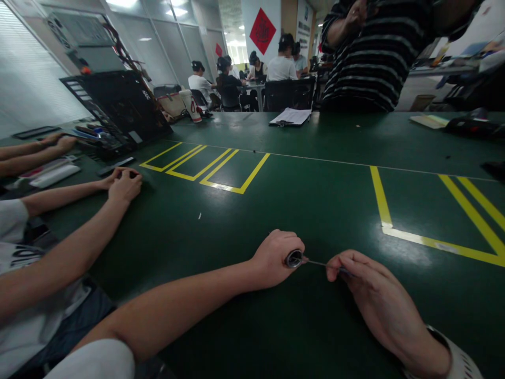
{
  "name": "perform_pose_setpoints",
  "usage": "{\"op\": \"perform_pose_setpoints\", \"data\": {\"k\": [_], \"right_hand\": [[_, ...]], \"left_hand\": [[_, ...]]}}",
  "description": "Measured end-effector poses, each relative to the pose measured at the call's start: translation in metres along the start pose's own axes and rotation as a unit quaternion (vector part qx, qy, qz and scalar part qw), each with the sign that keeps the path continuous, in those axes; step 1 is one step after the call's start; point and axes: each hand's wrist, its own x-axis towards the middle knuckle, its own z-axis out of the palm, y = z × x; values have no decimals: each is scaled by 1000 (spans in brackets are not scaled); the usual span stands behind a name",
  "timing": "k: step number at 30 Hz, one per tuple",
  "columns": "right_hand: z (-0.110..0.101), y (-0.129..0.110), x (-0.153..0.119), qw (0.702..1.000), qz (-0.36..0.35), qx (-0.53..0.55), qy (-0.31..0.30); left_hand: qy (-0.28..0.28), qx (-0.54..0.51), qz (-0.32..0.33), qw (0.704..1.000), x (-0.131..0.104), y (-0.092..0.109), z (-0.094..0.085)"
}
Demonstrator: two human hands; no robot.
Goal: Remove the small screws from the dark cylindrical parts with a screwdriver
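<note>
My left hand [278, 258] is closed around a small dark cylinder with a shiny round open end [294, 258], which faces me and to the right. Most of the cylinder is hidden inside the fist. My right hand [374, 300] pinches a thin metal rod-like tool [316, 262] between thumb and fingertips. The tool points left, and its tip reaches the open end of the cylinder; whether it goes inside I cannot tell. Both hands are just above the green table [221, 247]. A pale band [460, 352] circles my right wrist.
Yellow tape outlines [252, 176] mark the table. At left, a co-worker's hands [124, 187] rest near a black open metal case [118, 105]. A clipboard with paper [291, 117] and a cup [191, 105] stand at the far edge. A person in a striped shirt [365, 52] stands opposite.
</note>
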Motion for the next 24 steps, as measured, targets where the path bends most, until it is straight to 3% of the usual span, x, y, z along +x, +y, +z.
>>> {"op": "perform_pose_setpoints", "data": {"k": [24], "right_hand": [[-4, 9, -1, 995, -71, 24, 61]], "left_hand": [[8, 11, -47, 999, -1, 3, 1]]}}
